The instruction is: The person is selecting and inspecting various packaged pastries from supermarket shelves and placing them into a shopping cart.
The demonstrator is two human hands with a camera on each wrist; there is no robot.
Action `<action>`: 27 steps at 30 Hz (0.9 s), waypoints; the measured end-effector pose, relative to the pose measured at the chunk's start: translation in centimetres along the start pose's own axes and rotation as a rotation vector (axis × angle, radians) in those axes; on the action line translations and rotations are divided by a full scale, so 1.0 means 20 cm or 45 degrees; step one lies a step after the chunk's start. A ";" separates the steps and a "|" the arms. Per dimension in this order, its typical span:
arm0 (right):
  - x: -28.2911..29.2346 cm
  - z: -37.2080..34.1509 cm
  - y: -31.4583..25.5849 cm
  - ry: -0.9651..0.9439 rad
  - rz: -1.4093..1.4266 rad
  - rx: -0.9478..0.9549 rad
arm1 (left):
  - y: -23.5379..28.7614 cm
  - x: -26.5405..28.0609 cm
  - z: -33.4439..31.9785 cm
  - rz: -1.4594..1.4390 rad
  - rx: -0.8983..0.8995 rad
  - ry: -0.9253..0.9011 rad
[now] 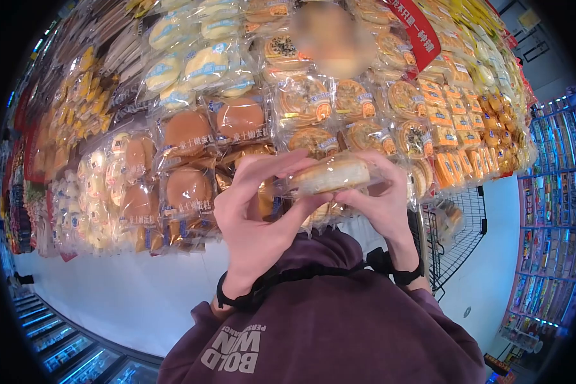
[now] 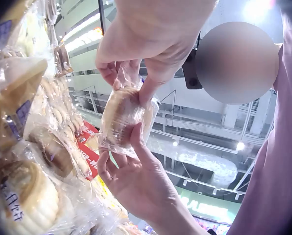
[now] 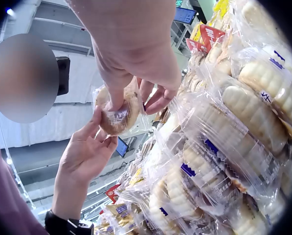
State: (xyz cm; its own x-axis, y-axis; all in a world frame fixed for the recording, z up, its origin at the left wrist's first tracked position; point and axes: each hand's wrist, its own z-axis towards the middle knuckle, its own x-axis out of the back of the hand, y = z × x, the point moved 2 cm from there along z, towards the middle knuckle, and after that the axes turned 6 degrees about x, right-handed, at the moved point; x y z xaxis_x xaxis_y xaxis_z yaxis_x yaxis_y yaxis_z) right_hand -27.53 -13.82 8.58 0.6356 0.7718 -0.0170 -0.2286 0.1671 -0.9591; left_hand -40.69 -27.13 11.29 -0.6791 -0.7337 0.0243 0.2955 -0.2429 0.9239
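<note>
Held on edge between both hands is a round bread bun (image 1: 331, 174) in a clear plastic wrapper. My left hand (image 1: 257, 214) pinches one side of it, thumb below and fingers above. At the other side my right hand (image 1: 385, 198) grips it the same way. Close up in the left wrist view, the wrapped bun (image 2: 122, 117) shows a pale, ridged side, with a thumb from each hand pressed on it. In the right wrist view the bun (image 3: 117, 115) shows a browner face with printing on the wrapper.
Packaged breads fill the shelf ahead: brown round cakes (image 1: 189, 189), flat topped buns (image 1: 304, 102) and orange packs (image 1: 447, 166). A red sign (image 1: 419, 35) hangs above them. Beside my right arm is a black wire basket (image 1: 457, 237). Stocked shelves (image 1: 550, 211) stand at far right.
</note>
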 end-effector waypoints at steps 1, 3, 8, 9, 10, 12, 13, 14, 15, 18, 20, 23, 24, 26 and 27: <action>0.01 0.00 0.02 -0.025 0.024 0.009 | 0.01 0.00 0.01 0.061 -0.039 -0.023; 0.02 0.00 0.05 -0.067 0.073 0.032 | 0.02 0.00 0.01 0.120 -0.091 -0.040; 0.02 0.00 0.01 -0.026 -0.154 0.231 | -0.01 0.01 0.02 0.138 -0.135 -0.040; 0.02 0.00 0.00 -0.030 -0.210 0.325 | -0.02 0.02 0.02 0.175 -0.152 -0.045; 0.02 0.00 -0.02 0.010 -0.249 0.365 | -0.04 0.03 0.02 0.212 -0.168 -0.053; 0.01 0.00 -0.07 0.091 -0.330 0.440 | -0.04 0.03 0.01 0.217 -0.069 -0.070; 0.01 0.00 -0.09 0.090 -0.372 0.480 | -0.03 0.02 0.00 0.185 0.047 -0.077; 0.01 0.00 -0.11 0.088 -0.413 0.518 | -0.03 0.02 0.00 0.154 0.164 -0.084; 0.01 0.00 -0.13 0.085 -0.454 0.557 | -0.04 0.01 -0.01 0.123 0.188 -0.095; 0.00 0.01 -0.16 0.088 -0.498 0.543 | -0.04 0.00 -0.01 0.047 0.242 -0.087; 0.00 0.02 -0.17 0.057 -0.526 0.553 | -0.02 -0.01 -0.01 0.017 0.251 -0.033; 0.02 0.03 -0.18 -0.060 -0.678 0.653 | -0.07 0.04 -0.01 0.183 0.048 -0.135; 0.02 0.03 -0.18 -0.109 -0.748 0.700 | -0.07 0.06 0.00 0.174 -0.001 -0.115; 0.02 0.03 -0.17 -0.096 -0.802 0.805 | -0.07 0.07 0.00 0.153 -0.099 -0.075; 0.01 0.02 -0.16 -0.088 -0.830 0.858 | -0.05 0.05 0.01 0.189 -0.167 0.004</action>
State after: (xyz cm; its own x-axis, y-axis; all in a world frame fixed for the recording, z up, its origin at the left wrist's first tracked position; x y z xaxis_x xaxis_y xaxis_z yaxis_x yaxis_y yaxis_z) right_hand -26.97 -13.96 11.79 0.7482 0.4320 0.5035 -0.2356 0.8825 -0.4071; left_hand -41.74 -27.59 10.46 -0.6192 -0.7697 0.1550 0.4774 -0.2123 0.8527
